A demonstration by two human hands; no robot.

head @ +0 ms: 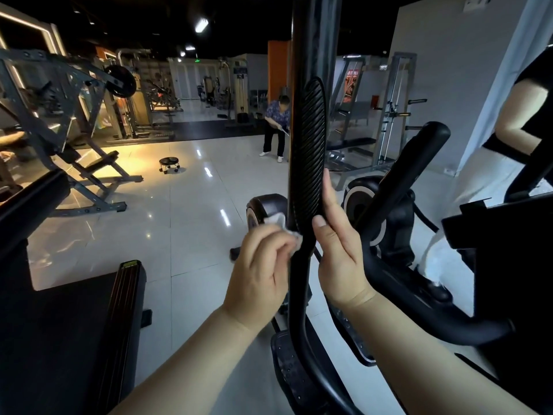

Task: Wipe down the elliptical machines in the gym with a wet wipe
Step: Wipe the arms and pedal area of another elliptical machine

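Left grip (261,266) pinches a crumpled white wet wipe (279,223) at nine o'clock of the upright ribbed black handlebar (309,145); right grip (338,250) braces it, fingers straight.

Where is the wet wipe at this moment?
In the head view, the wet wipe sits just below centre, pinched in the left hand against the left edge of the ribbed black handle; the right hand rests on the other edge.

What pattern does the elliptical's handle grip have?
The handle grip is black with diagonal ribs; head view.
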